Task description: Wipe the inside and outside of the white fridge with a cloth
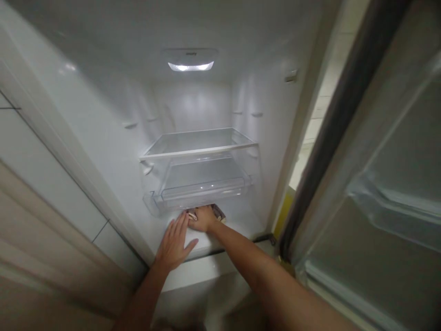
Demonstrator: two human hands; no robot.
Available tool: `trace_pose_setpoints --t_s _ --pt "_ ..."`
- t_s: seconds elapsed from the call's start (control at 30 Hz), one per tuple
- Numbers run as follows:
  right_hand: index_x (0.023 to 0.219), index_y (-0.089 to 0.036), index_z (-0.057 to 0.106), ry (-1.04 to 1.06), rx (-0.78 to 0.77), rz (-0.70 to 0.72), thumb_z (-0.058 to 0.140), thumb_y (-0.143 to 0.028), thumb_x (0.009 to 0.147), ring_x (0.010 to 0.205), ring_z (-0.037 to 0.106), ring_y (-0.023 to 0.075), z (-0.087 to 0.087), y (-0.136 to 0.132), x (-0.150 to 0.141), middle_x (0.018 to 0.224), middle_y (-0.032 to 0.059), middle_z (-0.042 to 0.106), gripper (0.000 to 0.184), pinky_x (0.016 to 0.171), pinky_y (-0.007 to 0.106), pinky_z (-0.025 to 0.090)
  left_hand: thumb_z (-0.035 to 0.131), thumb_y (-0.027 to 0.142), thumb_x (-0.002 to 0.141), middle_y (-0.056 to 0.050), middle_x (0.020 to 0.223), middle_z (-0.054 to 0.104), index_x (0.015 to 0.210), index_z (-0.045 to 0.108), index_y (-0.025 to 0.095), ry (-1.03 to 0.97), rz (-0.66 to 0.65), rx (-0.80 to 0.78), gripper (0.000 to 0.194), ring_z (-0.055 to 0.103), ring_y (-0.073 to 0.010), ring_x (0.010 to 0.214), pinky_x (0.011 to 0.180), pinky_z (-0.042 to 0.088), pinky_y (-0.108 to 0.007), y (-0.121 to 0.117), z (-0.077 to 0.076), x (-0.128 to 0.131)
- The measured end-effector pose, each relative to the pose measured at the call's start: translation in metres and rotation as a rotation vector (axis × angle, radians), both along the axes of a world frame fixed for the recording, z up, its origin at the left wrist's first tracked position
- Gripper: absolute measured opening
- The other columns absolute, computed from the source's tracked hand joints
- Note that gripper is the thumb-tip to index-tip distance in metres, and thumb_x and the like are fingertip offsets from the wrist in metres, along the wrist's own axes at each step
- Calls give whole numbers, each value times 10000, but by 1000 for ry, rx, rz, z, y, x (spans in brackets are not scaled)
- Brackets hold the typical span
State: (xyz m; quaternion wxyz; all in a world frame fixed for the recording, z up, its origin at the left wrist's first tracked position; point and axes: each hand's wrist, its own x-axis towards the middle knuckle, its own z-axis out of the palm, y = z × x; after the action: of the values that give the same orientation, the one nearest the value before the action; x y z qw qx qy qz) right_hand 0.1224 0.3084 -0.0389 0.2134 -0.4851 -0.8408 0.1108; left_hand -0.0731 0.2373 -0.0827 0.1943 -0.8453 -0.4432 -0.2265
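Note:
Low inside an open refrigerator (203, 105), both my hands reach to the bottom. My right hand (203, 218) is closed on a bunched brown-and-white cloth (219, 213), which shows on both sides of the fingers; its full shape is hidden. The cloth lies at the refrigerator's floor (241, 219), beneath a clear plastic drawer (206, 187). Just left of it, my left hand (175, 241) is open, palm down, with the thumb spread away. Its fingertips come close to the cloth and the right hand; whether they touch, I cannot tell.
Above the drawer is a glass shelf (200, 142) with a white front edge. A lit lamp (190, 66) is at the top. The open door (389, 184) with clear racks stands at the right. White tiles (62, 170) run along the left side.

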Motion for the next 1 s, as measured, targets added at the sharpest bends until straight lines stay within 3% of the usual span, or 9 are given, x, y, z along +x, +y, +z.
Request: trace_pose_setpoints --t_s 0.13,0.23,0.33,0.47,0.63,0.77,0.87,0.93,1.0 --pt "1244 -161 734 -88 -31 64 712 -602 961 1250 582 339 1 -55 15 1258 136 658 525 1094 564 479 570 544 1006 -215 1535 621 1602 426 135 -33 -38 -107 737 588 -355 1427 1267 373 -557 -10 0 5" --pt "1332 -168 693 -111 -27 116 701 -619 957 1273 545 331 -1 -86 31 1340 143 629 587 1099 546 468 627 353 932 -210 1440 660 1539 488 120 -58 -18 -182 665 621 -361 1343 1189 466 -526 -27 3 24" --pt "1402 -150 658 -130 -16 150 761 -596 912 1359 496 364 -5 -106 49 1500 179 548 670 1145 598 433 572 86 806 -185 1512 607 1625 412 174 -42 -14 -186 840 571 -337 1405 1183 464 -494 -45 11 50" --pt "1430 -208 657 -148 -5 207 753 -580 935 1473 437 370 -9 -128 67 1579 156 517 627 1213 638 365 570 -15 699 -125 1353 684 1680 368 296 46 -25 -200 1049 661 -306 1201 1025 536 -444 -67 32 68" --pt "1470 -267 630 -128 38 208 747 -709 908 1541 382 331 -14 -149 71 1576 108 549 724 1269 586 305 477 -33 771 -57 1241 713 1603 504 375 124 0 -179 927 683 -273 1099 924 566 -374 -96 56 59" --pt "1662 -194 425 -44 60 9 716 -760 900 1572 357 325 -24 -151 80 1664 162 438 993 1302 517 271 426 -21 800 -42 1110 752 1513 596 326 77 115 -148 811 740 -249 978 829 601 -332 -112 76 35" --pt "1660 -150 443 -9 48 -137 645 -635 986 1587 339 355 -34 -145 94 1691 191 388 855 1302 535 250 499 90 852 -66 1167 757 1519 569 290 -74 246 -30 700 759 -270 991 804 619 -363 -126 127 8" --pt "1650 -176 476 0 49 -173 621 -573 1004 1588 345 340 -40 -142 99 1699 163 386 772 1304 517 243 562 220 904 -74 1295 727 1531 555 285 -297 303 178 630 733 -306 1128 894 622 -430 -137 188 -12" --pt "1655 -186 476 5 57 -199 601 -563 1010 1588 346 331 -44 -141 99 1702 146 387 758 1306 515 232 619 369 946 -79 1428 657 1589 490 244 -473 345 438 667 663 -345 1278 1043 563 -533 -143 263 -34"
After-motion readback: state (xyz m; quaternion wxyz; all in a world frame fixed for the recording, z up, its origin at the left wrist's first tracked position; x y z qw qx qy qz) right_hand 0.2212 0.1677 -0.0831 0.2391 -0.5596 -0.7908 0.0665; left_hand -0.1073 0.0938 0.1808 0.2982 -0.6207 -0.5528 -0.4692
